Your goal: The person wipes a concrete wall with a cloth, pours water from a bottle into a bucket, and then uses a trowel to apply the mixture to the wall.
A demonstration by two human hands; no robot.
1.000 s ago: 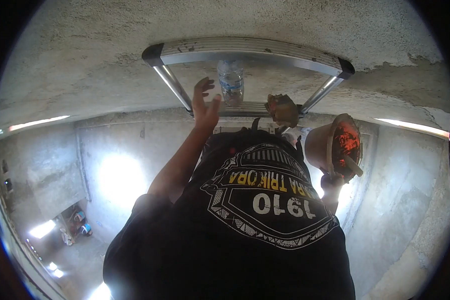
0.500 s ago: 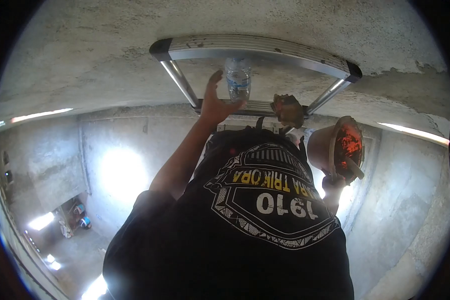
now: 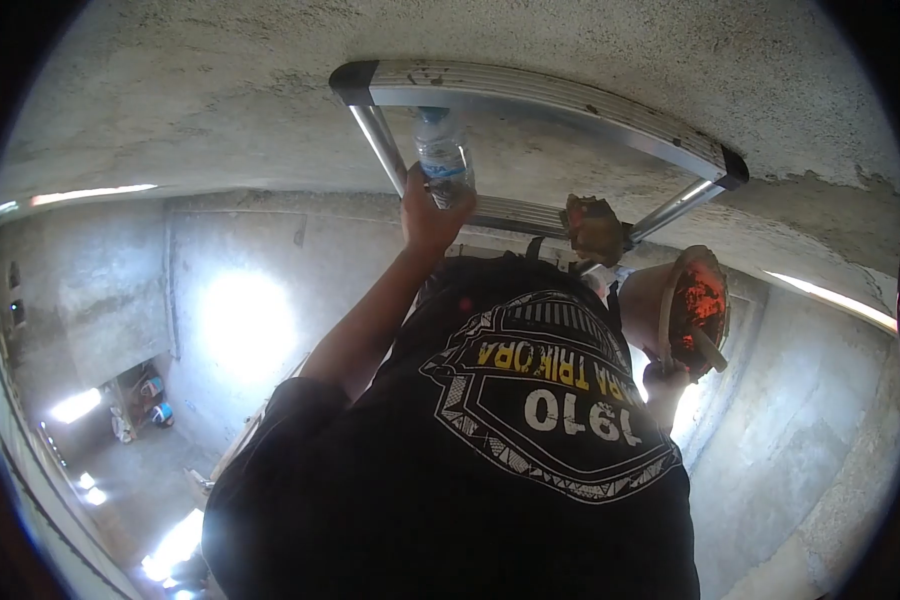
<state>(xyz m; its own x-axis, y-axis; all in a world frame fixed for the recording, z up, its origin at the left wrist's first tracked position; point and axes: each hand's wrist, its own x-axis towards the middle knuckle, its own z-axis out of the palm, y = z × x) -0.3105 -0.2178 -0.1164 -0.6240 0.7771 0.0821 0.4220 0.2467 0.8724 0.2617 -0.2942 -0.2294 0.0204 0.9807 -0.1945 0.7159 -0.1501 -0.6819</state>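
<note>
My left hand is closed round the lower part of a clear plastic water bottle with a blue label. The bottle's blue top end overlaps the underside of the aluminium ladder's top step. On the right, my right hand is at the edge of a bucket-like container, its fingers mostly hidden. Bright orange patches show inside the container, and a short stub of a handle juts from its rim. Between the two hands is a ragged brown, orange-stained lump, close to the ladder.
Rough grey concrete spreads beyond the ladder, and bare plastered walls rise around me. A ladder rail runs down on the right. Several blue-and-white items stand low on the left. Strong light glares at the lower left.
My left hand has gone from fingers spread beside the bottle to closed round it, and the bottle has shifted left and tilted. The view has moved slightly; the container stays on the right.
</note>
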